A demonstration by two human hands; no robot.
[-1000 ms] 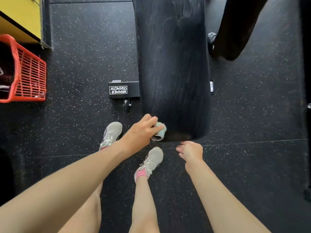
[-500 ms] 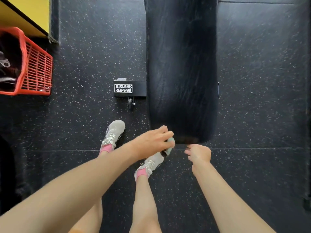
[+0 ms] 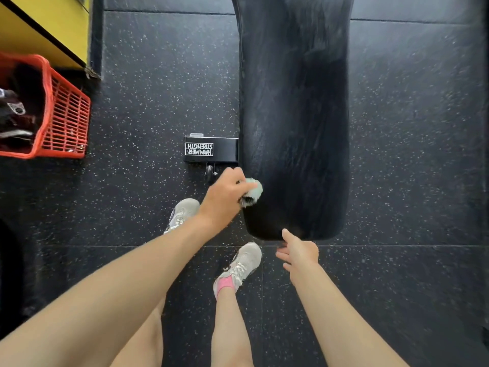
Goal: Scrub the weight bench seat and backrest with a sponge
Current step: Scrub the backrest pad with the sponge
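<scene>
My left hand point(image 3: 225, 200) grips the sponge point(image 3: 253, 191) on the bench pad point(image 3: 293, 115)'s left edge, centre frame, right hand point(image 3: 299, 252) loose & empty just below its end; pad looks wet, so a hard push w/o bracing could skid it off.

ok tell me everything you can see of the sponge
The sponge is small, pale mint green and soft-looking, with a darker, rougher patch on its near side, perhaps a scouring layer. The left hand grips it from the left with fingers curled over it, so only its rounded right end shows. It is pressed against the left edge of the black bench pad, close to the pad's near end. Its full shape cannot be told.
</scene>
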